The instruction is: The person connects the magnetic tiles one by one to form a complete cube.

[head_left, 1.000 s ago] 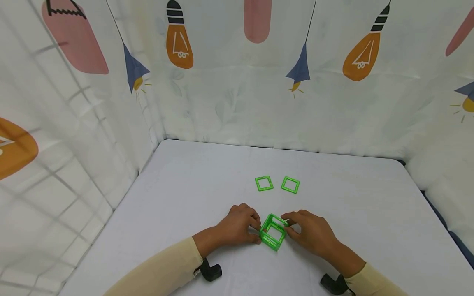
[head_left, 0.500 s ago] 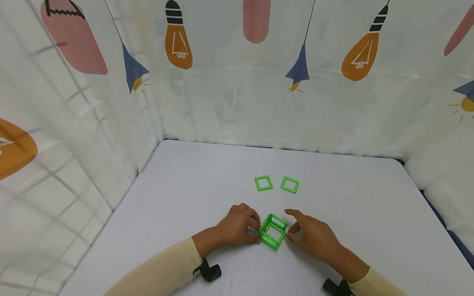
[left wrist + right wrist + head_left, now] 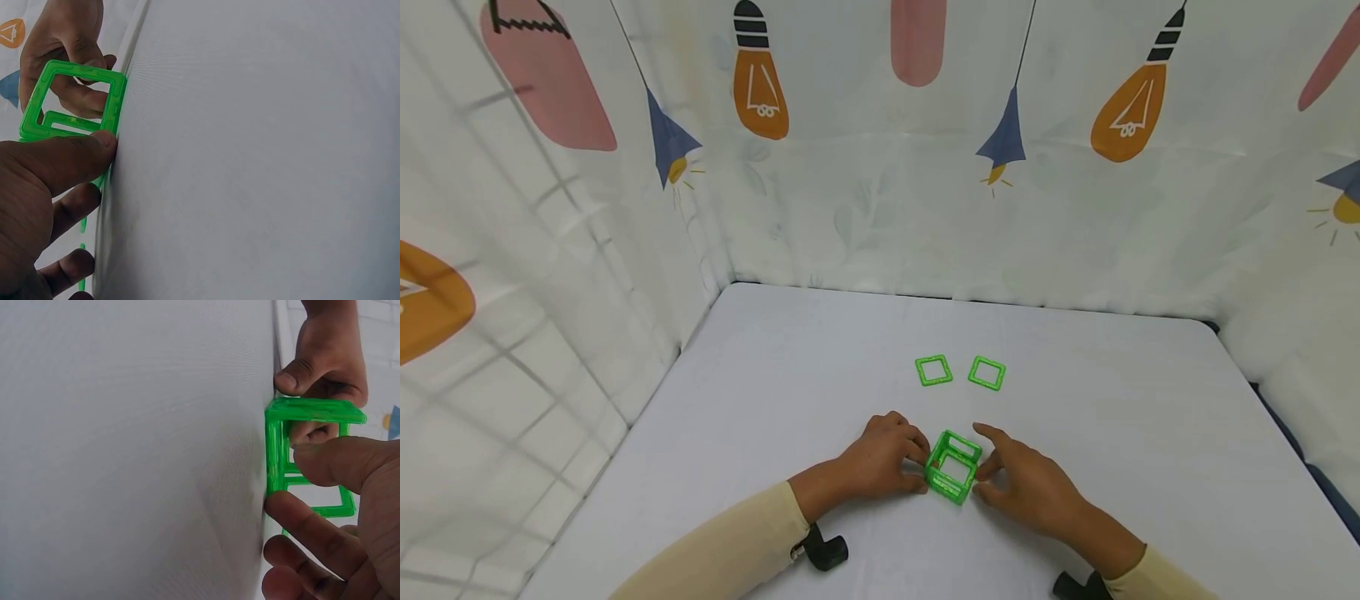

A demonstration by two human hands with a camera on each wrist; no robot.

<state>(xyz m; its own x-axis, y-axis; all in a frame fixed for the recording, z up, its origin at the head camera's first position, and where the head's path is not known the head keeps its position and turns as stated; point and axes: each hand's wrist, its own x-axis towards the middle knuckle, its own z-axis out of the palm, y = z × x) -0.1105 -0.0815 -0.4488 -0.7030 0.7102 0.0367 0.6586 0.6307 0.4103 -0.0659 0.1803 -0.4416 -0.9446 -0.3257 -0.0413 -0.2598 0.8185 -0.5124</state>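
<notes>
Green frame box [image 3: 952,477] stands low on the white desk [image 3: 775,375], at 6 o'clock from two loose green squares, left square [image 3: 934,370] and right square [image 3: 987,373], which lie flat, side by side but apart.

Left hand [image 3: 880,462] at the box's 9 o'clock: thumb and fingers [image 3: 75,156] curled against its side wall, holding it. Right hand [image 3: 1026,483] at 3 o'clock: thumb and fingers [image 3: 300,515] narrowed on the opposite wall, forefinger raised past the top edge.

Step in hand, as judged: squaring up and steadying the four upright walls; top is open.

Next move likely calls for one hand to brace the box while the other goes to 12 o'clock for a loose square, without jolting the walls.
</notes>
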